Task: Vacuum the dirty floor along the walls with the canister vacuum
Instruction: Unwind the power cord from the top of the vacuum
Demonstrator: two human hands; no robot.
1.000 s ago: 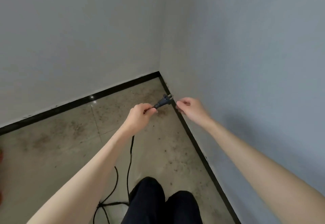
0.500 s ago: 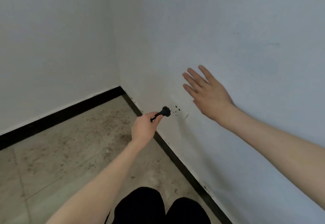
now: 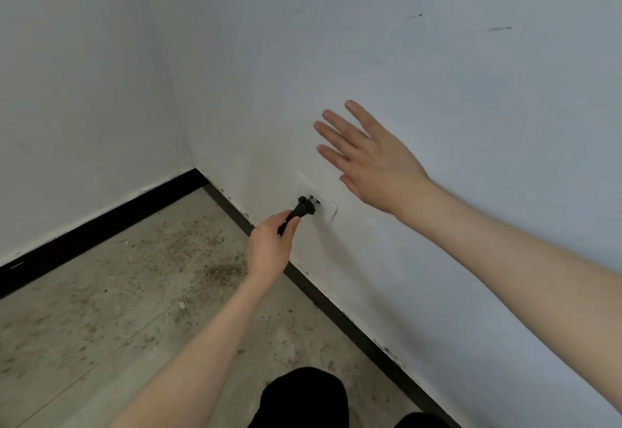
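Plug [image 3: 305, 206] prongs now meet the white wall socket [image 3: 323, 212] after closing the gap, pinched in the left hand [image 3: 269, 246]; right hand [image 3: 373, 162] stays spread, holding nothing, near the wall. Power seems imminent; gritty floor [image 3: 134, 293] remains unvacuumed, vacuum unseen.

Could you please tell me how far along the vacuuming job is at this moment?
Nothing is cleaned: the floor along the baseboard is covered in dirt. In hand: the left hand holds the plug at the wall socket, while the right hand is open near the wall. All the vacuuming is left.
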